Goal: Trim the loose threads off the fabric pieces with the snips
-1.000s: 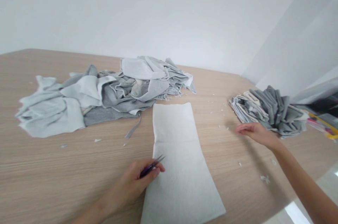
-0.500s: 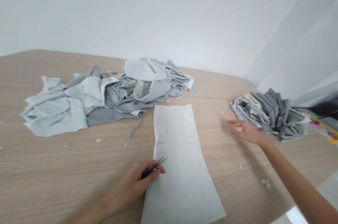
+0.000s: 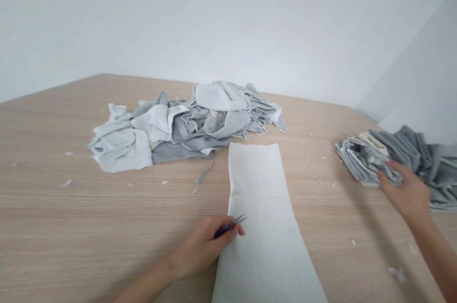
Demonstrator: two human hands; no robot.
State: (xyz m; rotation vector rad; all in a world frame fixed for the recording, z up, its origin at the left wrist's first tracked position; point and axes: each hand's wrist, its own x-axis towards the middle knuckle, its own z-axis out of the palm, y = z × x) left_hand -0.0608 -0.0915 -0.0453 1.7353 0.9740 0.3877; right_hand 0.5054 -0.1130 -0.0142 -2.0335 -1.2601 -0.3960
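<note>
My left hand (image 3: 220, 237) is closed around small thread snips (image 3: 225, 229) with a dark purple handle, their metal tips pointing right. It rests at the left edge of a long white cloth piece (image 3: 260, 198), which lies flat and widens toward me. On the right, my right hand (image 3: 409, 191) is at a pile of folded grey and cream cloths (image 3: 396, 143). Its thumb and fingers pinch a grey cloth (image 3: 392, 173) at the near side of that pile; the fingertips are partly hidden.
A loose heap of white and grey cloths (image 3: 210, 122) lies toward the back of the wooden table (image 3: 143, 236), with a thin grey strip (image 3: 205, 173) trailing from it. Small white scraps (image 3: 397, 274) are scattered about. A white wall (image 3: 228, 22) stands behind.
My right hand has moved right from over the table to the folded pile and onto a grey cloth. The view has turned right. My left hand still holds the snips on the white cloth.
</note>
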